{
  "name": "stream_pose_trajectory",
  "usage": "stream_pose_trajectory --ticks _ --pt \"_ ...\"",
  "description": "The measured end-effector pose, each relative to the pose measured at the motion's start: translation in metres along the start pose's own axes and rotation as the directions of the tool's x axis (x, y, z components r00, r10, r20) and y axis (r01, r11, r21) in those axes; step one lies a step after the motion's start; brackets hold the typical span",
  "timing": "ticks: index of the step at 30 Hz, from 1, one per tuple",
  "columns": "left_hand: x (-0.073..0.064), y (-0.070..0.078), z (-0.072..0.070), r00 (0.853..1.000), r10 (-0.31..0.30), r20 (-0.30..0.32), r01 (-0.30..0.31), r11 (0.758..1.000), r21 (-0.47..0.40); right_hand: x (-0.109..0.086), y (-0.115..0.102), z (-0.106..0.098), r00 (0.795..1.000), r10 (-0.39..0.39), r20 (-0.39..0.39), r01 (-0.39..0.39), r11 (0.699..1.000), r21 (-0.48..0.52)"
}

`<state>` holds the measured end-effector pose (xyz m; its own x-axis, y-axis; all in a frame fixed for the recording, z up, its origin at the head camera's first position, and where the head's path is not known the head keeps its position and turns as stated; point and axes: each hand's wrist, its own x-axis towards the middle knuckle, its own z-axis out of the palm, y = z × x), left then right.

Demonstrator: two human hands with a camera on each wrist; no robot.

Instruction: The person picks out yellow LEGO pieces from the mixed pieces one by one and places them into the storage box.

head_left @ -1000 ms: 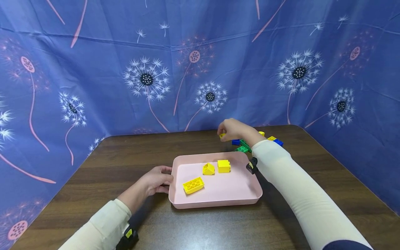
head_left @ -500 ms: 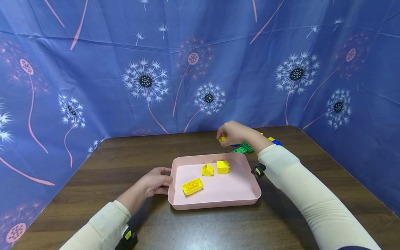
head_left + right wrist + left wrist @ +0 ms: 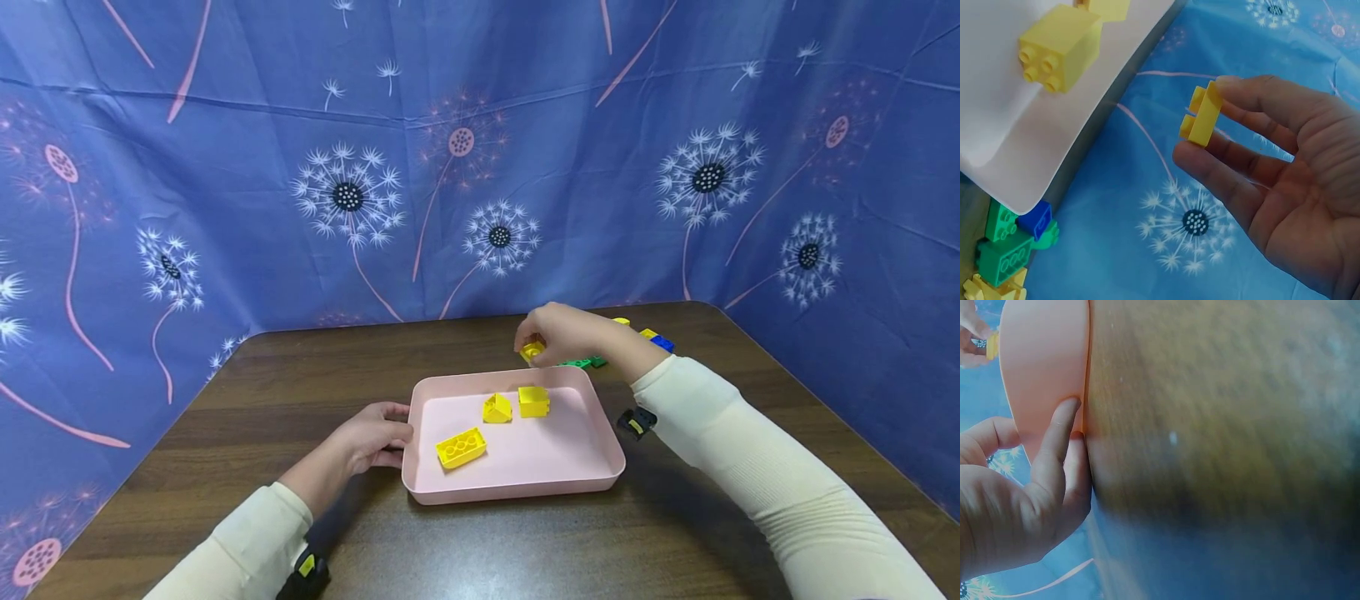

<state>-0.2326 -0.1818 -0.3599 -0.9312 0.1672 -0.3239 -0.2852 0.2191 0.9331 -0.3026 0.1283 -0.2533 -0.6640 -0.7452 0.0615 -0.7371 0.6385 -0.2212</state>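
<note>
The small yellow brick [image 3: 1208, 119] looks to me like smooth moulded plastic, a thin slab with round studs on one face. The pink tray [image 3: 555, 457] is a shallow rectangle with rounded corners and a thin rim. Inside it I see a chunky yellow block [image 3: 532, 402], a slope-sided yellow piece [image 3: 498, 410] and an oblong yellow brick [image 3: 461, 448], its hollow underside showing round tubes. Studded green bricks [image 3: 1007, 257] and a blue brick [image 3: 1035, 220] lie just past the tray's far edge, towards its right.

The tray stands on a dark wood-grain table [image 3: 315, 375], which catches a pale glare at the near side. Behind hangs a softly creased blue cloth [image 3: 300, 287] printed with white and pink dandelions.

From my end, the right hand [image 3: 566, 333] pinches the small yellow brick between its fingertips, studs facing away from the palm, near the tray's far rim; I can't judge for certain how high it is. The left hand [image 3: 372, 437] rests loosely bent fingers against the outside of the tray's left wall.
</note>
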Motion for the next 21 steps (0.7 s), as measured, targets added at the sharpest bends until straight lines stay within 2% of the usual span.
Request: stream_pose_trajectory --ticks 8,17,21 --pt "0.001 0.001 0.0 1.0 -0.013 -0.022 0.013 1.0 -0.001 -0.01 -0.015 0.01 0.996 -0.058 0.068 0.058 0.998 -0.007" --pt "0.001 0.001 0.001 1.0 -0.009 -0.012 0.009 1.0 -0.006 -0.017 -0.026 0.025 0.984 -0.051 0.171 0.053 0.999 -0.009" --pt "0.002 0.001 0.0 1.0 -0.014 -0.012 0.014 1.0 -0.003 -0.018 -0.029 0.03 0.976 -0.072 0.208 0.078 0.997 -0.02"
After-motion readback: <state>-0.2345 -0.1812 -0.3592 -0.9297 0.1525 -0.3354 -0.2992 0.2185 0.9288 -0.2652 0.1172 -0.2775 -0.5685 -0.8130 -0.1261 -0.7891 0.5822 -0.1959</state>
